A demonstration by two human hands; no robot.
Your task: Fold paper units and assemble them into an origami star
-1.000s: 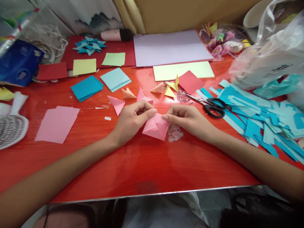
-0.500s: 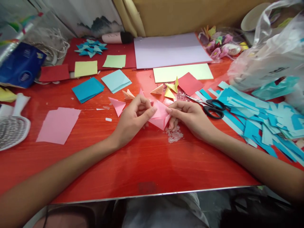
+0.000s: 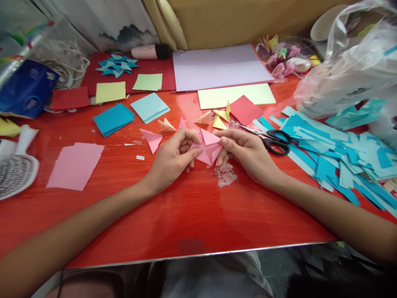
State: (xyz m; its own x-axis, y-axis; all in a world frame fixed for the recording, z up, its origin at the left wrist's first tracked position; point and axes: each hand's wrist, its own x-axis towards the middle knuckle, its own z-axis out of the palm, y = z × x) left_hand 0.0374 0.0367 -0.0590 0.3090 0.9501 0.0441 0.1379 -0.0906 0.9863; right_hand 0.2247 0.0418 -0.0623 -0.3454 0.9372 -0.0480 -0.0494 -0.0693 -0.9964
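A pink origami paper (image 3: 208, 148) with folded, pointed flaps is held up between my two hands, over the red table (image 3: 198, 211). My left hand (image 3: 175, 155) pinches its left edge between thumb and fingers. On the other side, my right hand (image 3: 243, 151) grips the right edge with the thumb in front and fingers behind. Folded pink pieces (image 3: 151, 140), peach pieces (image 3: 167, 125) and yellow pieces (image 3: 219, 122) lie just beyond my hands. Below the paper sits a small heap of clear bits (image 3: 226, 174).
Black-handled scissors (image 3: 277, 141) and a pile of blue paper strips (image 3: 344, 153) lie right. Pink sheets (image 3: 76, 166), a white hairbrush (image 3: 18, 174) and blue squares (image 3: 113, 119) lie left. Behind are a lavender sheet (image 3: 221, 68), a blue folded star (image 3: 117, 65) and a plastic bag (image 3: 350, 70).
The pink paper has been turned and tilted, so its folded flaps now face up as a star-like shape. My right fingers have shifted along its upper right edge.
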